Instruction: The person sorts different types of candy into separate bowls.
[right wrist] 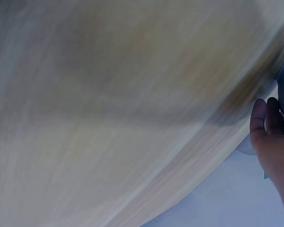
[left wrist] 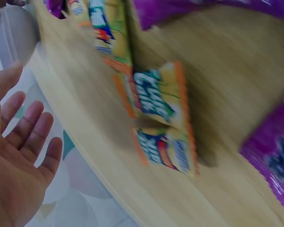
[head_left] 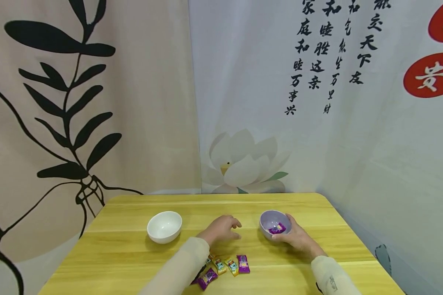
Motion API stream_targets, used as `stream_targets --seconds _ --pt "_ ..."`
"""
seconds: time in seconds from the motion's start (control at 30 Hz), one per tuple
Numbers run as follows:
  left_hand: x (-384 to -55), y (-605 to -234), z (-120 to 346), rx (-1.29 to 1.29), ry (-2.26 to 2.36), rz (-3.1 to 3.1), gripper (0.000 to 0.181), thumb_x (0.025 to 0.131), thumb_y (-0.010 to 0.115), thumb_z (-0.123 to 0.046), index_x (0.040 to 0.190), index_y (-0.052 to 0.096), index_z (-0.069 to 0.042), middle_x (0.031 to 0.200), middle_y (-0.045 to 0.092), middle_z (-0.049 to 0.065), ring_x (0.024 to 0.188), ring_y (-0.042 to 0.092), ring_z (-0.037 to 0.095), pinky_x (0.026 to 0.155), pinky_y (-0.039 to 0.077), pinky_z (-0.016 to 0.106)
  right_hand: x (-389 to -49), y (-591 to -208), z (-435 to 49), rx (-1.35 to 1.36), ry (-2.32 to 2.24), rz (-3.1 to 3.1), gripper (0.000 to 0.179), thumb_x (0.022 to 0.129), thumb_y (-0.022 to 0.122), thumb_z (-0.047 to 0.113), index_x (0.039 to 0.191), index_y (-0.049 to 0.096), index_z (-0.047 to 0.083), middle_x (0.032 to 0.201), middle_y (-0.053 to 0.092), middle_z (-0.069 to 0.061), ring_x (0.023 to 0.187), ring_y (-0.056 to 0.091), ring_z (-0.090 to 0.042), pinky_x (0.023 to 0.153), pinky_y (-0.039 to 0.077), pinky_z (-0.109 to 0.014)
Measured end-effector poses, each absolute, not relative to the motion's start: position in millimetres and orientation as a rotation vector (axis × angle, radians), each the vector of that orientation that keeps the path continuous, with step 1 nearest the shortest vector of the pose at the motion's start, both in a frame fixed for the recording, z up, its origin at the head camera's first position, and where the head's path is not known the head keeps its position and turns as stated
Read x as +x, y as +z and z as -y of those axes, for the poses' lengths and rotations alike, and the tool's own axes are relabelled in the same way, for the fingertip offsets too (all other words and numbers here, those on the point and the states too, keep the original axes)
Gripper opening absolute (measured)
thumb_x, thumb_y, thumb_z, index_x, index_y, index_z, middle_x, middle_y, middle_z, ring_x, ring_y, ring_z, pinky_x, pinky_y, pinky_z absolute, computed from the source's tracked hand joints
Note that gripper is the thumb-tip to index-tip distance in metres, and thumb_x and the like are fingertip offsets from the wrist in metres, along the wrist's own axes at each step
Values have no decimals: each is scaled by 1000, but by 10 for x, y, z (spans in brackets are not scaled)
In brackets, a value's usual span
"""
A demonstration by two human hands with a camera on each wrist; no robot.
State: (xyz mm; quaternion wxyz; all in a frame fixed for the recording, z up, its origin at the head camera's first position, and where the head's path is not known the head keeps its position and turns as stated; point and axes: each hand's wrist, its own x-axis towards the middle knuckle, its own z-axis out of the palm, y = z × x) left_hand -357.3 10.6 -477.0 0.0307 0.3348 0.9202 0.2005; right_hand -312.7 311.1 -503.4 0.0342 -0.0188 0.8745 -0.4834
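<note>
My right hand (head_left: pixel 299 238) grips a small lilac bowl (head_left: pixel 267 219) by its right side, thumb at the near rim. Inside the bowl lies a purple-wrapped candy (head_left: pixel 278 228). My left hand (head_left: pixel 223 228) hovers over the table between the two bowls, fingers loosely bent and holding nothing; in the left wrist view its palm shows bare. Below that hand several wrapped candies lie on the table, among them a purple one (head_left: pixel 243 264), a yellow one (head_left: pixel 231 266) and another purple one (head_left: pixel 207 279). My left sleeve hides part of the group.
A white bowl (head_left: pixel 164 235) stands on the table left of my left hand. The wooden table (head_left: pixel 133 268) ends at a rear edge against a printed cloth backdrop (head_left: pixel 158 102) with plant, flower and writing motifs.
</note>
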Motion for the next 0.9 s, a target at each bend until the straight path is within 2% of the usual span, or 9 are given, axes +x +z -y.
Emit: stream_targets --seconds 0.17,0.53,0.9 --pt "-3499 -4786 17 999 678 -2754 37 87 77 -27 120 71 -11 109 67 4 100 62 17 89 50 34 -3124 -5038 -3107 -55 -1504 -2675 118 79 84 37 156 3 0 152 27 -33 138 30 -48 112 20 -62" --pt "-3372 -4901 108 1057 584 -2691 38 83 82 -28 117 72 -17 107 63 -7 98 60 11 87 49 28 -3142 -5073 -3139 -38 -1461 -2687 120 78 84 41 157 2 1 153 25 -33 139 27 -50 111 19 -64" --pt "-3290 -4971 -16 1199 445 -2673 41 80 84 -32 117 72 -19 99 61 -11 83 54 2 78 48 22 -3153 -5084 -3142 -46 -1456 -2705 120 78 84 41 156 4 0 153 26 -33 139 28 -50 112 19 -64"
